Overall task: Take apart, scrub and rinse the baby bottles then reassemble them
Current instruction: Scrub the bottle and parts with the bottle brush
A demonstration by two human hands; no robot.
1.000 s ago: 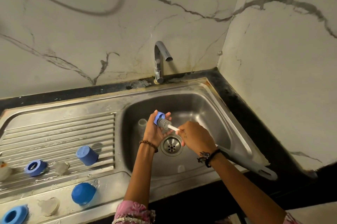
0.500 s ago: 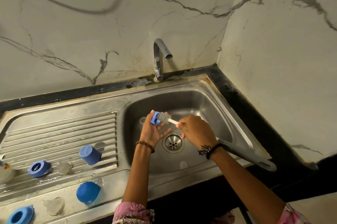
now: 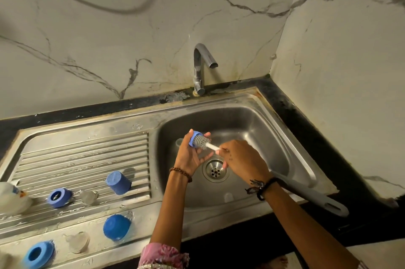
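Observation:
Over the steel sink basin [image 3: 258, 128], my left hand [image 3: 190, 156] holds a blue bottle ring [image 3: 193, 138] between its fingertips. My right hand [image 3: 242, 160] grips the white stem of a small grey brush [image 3: 202, 142], whose bristled head sits in the ring. A larger grey brush handle [image 3: 315, 197] sticks out behind my right wrist. On the drainboard [image 3: 83, 159] lie two blue caps [image 3: 118, 182] [image 3: 116, 227], two blue rings [image 3: 58, 197] [image 3: 39, 254], two clear teats [image 3: 88, 197] [image 3: 77, 242] and a clear bottle [image 3: 13, 199] at the left edge.
The tap [image 3: 202, 67] stands at the back of the basin, no water running. The drain [image 3: 215, 170] lies just below my hands. A clear part [image 3: 179, 142] rests in the basin's left side, another clear part [image 3: 228, 197] near the front. Marble walls close the back and right.
Both hands have stayed over the drain; the brush head has shifted slightly against the blue ring. The view has tilted a little.

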